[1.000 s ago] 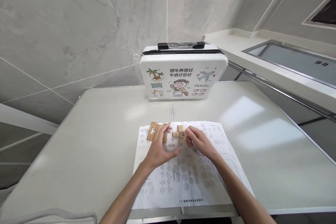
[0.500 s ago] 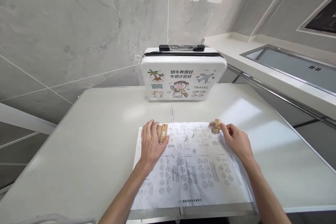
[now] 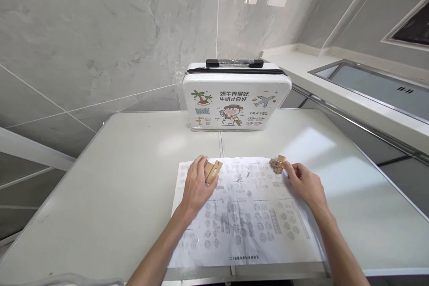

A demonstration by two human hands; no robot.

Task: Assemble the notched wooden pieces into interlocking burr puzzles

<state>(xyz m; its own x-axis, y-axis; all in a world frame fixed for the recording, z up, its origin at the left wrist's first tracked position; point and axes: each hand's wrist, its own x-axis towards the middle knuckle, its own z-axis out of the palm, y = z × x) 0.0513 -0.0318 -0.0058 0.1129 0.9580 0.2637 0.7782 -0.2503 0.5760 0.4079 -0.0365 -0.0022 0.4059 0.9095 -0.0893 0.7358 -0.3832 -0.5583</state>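
Wooden cross (image 3: 278, 164): right fingers (image 3: 288, 166) pinched it, seemingly positioning.
Wooden pieces (image 3: 211, 175): left fingers (image 3: 199, 162) gripped them; next likely needed steadiness.

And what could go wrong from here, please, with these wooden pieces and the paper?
The left hand partly covers the flat wooden pieces, so one might slip unnoticed. The right hand has its fingertips at one side of the wooden block, so it could tip. The creased paper might shift under a moving hand.
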